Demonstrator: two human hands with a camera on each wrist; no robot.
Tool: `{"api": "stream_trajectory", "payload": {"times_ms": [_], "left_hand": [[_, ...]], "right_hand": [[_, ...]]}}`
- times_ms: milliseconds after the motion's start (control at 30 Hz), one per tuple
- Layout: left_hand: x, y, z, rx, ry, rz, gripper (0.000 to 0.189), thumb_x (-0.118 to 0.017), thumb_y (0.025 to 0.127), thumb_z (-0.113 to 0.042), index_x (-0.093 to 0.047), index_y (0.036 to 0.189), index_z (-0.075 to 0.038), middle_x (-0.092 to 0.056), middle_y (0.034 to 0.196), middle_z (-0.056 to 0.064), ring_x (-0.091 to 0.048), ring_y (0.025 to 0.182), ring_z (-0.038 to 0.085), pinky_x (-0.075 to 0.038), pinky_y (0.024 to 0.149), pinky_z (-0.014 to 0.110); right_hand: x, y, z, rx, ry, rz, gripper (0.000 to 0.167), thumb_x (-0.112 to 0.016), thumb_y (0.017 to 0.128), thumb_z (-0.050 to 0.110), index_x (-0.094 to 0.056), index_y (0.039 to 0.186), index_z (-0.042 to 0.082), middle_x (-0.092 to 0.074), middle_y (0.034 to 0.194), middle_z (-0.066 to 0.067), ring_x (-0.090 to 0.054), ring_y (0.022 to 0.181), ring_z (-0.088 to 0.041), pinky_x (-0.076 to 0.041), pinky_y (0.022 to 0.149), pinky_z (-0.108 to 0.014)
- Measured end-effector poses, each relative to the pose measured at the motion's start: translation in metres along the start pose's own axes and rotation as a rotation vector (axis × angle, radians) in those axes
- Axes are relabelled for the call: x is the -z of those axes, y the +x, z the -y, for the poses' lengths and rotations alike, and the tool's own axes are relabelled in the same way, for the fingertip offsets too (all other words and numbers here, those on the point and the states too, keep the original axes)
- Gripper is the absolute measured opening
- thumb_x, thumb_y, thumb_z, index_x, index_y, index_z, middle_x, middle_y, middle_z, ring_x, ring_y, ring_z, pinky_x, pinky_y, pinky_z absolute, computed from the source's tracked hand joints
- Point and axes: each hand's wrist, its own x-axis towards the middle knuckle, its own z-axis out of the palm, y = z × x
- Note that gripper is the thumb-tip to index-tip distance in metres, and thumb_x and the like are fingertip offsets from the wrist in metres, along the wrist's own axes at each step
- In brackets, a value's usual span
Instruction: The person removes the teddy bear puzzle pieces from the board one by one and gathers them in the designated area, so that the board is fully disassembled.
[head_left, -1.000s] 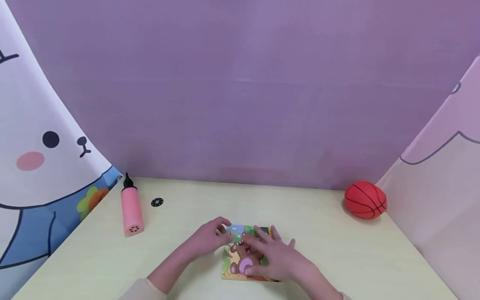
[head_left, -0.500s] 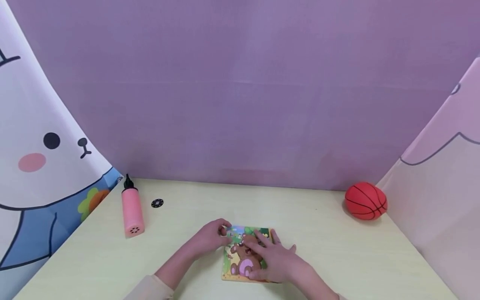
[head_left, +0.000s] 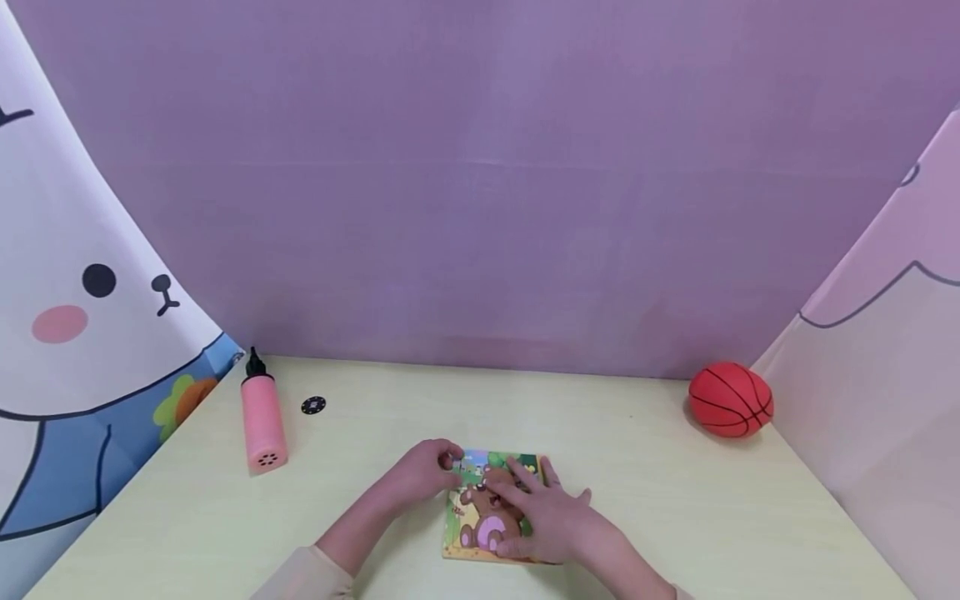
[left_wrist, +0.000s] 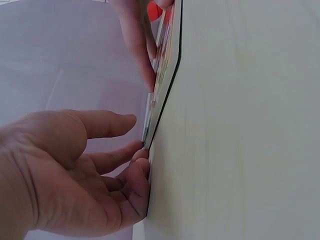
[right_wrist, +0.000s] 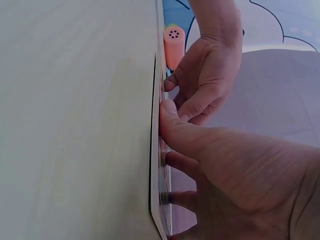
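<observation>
A square picture board (head_left: 491,533) with a cartoon brown bear, which looks like a jigsaw puzzle, lies flat at the table's front middle. My right hand (head_left: 551,517) rests on its right half with spread fingers, covering part of the picture. In the right wrist view, the thumb and fingertips of my right hand (right_wrist: 240,175) touch the board's top. My left hand (head_left: 423,473) is at the upper left edge. The left wrist view shows my left hand (left_wrist: 70,175) with loosely bent fingers by the board's corner, the thumb apart from it.
At the left of the pale table (head_left: 390,400) lies a pink pump-like bottle (head_left: 264,423) with a black nozzle. Beside it is a black round chip (head_left: 313,405). A red toy basketball (head_left: 731,400) sits at the back right. Printed cloth walls surround the table.
My left hand has shifted very slightly, its fingers staying by the board's upper left edge. The right hand stays spread on the board, which has hardly moved.
</observation>
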Motion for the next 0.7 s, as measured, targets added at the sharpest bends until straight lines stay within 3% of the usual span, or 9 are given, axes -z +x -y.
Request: {"api": "stream_trajectory", "payload": {"times_ms": [233,433,600,700], "left_hand": [[-0.0014,0.0001,-0.002,0.025,-0.057,-0.034,0.036,-0.073,0.084,-0.001,-0.063,0.117,0.009,-0.056,0.091,0.009,-0.053,0.082,0.022,-0.051,0.068,0.034],[-0.0028,0.0016,-0.0051,0.053,-0.053,-0.073,0.032,-0.075,0.083,0.0,-0.065,0.113,0.006,-0.06,0.095,0.009,-0.056,0.086,0.022,-0.054,0.074,0.036],[-0.0043,0.0033,-0.0034,0.029,-0.053,-0.098,0.031,-0.076,0.081,0.001,-0.066,0.11,0.004,-0.064,0.094,0.007,-0.06,0.087,0.021,-0.055,0.078,0.037],[-0.0053,0.0037,-0.0021,0.009,-0.079,-0.104,0.031,-0.076,0.079,0.002,-0.065,0.109,0.005,-0.066,0.091,0.006,-0.062,0.083,0.019,-0.055,0.073,0.035]], "right_hand": [[0.0013,0.0008,-0.0004,-0.007,0.006,0.013,0.086,-0.068,0.081,0.069,-0.033,0.156,0.045,-0.022,0.167,-0.003,-0.014,0.146,-0.054,-0.022,0.08,-0.092],[0.0022,0.0009,-0.0005,-0.013,0.006,0.022,0.085,-0.067,0.082,0.069,-0.034,0.156,0.044,-0.021,0.167,-0.002,-0.014,0.147,-0.054,-0.022,0.081,-0.092],[0.0027,0.0006,-0.0005,-0.014,0.002,0.027,0.085,-0.067,0.082,0.069,-0.036,0.156,0.041,-0.021,0.167,-0.001,-0.014,0.147,-0.053,-0.023,0.082,-0.091],[0.0019,0.001,-0.0008,-0.016,0.004,0.032,0.085,-0.066,0.082,0.07,-0.036,0.156,0.041,-0.021,0.167,-0.001,-0.014,0.147,-0.053,-0.023,0.082,-0.092]]}}
